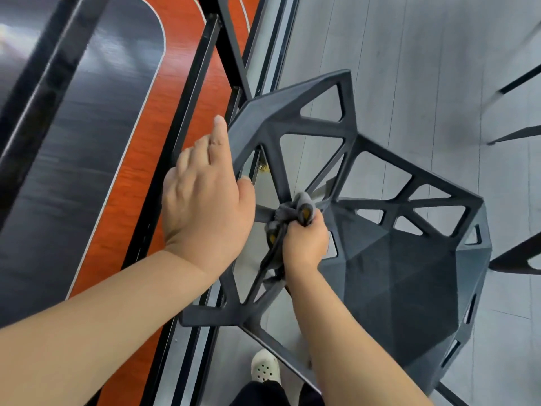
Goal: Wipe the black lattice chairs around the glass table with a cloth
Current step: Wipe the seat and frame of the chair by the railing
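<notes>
**One chair, one cloth, two hands at the backrest**

Counted: 1 black lattice chair (404, 273) in full view, 1 cloth (292, 212), 2 hands, 1 surface (187, 118), 1 white shoe (265, 366). Also 3 black bars (515, 136) poking in at the right edge, well apart from the hands; cannot tell what they belong to.

Chair: seen from above, standing on the grey plank floor (409, 54) just beside the surface. Backrest toward the camera, seat beyond it to the right. Open triangular and four-sided gaps in the backrest and sides, solid faceted seat.

Surface: glass top on a black frame, filling the left side. Orange and dark shapes visible through the glass.

Left hand (205, 200): not gripping, back of the hand up, forearm coming in from lower left. Fingers mostly straight, laid along the outer edge of the backrest's top rail, index pointing away from the camera. Thumb against the rail's inner edge.

Right hand (306, 244): closed in a fist round the cloth, forearm coming up from the bottom edge. Placed lower than the left, inside the backrest, at a point where several lattice bars meet.

Cloth: grey with small yellow patches, bunched up, pressed against that bar junction. Some of it sticking out above the fist, a darker strip trailing down below it.

Shoe: on the floor under the backrest, holes on top, dark trouser leg (257, 394) just below.
</notes>
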A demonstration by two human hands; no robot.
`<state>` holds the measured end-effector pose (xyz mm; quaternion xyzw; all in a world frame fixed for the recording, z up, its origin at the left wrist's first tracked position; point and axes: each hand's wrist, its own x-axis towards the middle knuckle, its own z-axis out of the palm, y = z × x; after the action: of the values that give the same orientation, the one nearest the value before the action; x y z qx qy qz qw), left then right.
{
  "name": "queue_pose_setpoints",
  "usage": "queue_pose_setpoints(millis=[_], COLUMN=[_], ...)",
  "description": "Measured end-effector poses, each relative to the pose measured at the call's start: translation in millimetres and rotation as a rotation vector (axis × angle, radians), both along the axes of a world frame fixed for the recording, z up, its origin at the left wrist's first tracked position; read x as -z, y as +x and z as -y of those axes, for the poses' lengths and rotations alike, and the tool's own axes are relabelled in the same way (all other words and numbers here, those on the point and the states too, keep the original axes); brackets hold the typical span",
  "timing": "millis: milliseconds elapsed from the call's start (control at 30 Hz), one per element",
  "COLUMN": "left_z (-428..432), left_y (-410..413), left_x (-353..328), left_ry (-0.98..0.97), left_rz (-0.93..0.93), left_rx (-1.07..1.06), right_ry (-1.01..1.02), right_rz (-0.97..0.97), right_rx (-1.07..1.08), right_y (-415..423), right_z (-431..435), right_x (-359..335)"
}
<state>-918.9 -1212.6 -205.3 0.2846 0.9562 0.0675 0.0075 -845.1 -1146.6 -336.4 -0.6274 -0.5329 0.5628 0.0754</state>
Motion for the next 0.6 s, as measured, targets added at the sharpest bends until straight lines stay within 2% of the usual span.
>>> queue_pose_setpoints(millis=[100, 200, 333, 500, 600], left_z=[0, 1, -1, 1, 0], left_y=[0, 0, -1, -3, -4], left_x=[0, 0, 1, 5, 6], left_ry=[-0.015, -0.012, 0.000, 0.018, 0.018], left_rz=[-0.002, 0.019, 0.021, 0.006, -0.004], left_rx=[0.007, 0.003, -0.001, -0.022, -0.020], right_ry=[0.030, 0.145, 0.232, 0.277, 0.282], right_rz=[-0.057, -0.153, -0.134, -0.385, -0.615], right_rx=[0.093, 0.198, 0.324, 0.642, 0.807], right_y=[-19, -30, -35, -40, -46], right_z=[-42, -88, -129, -99, -104], right_x=[-7, -22, -21, -1, 8])
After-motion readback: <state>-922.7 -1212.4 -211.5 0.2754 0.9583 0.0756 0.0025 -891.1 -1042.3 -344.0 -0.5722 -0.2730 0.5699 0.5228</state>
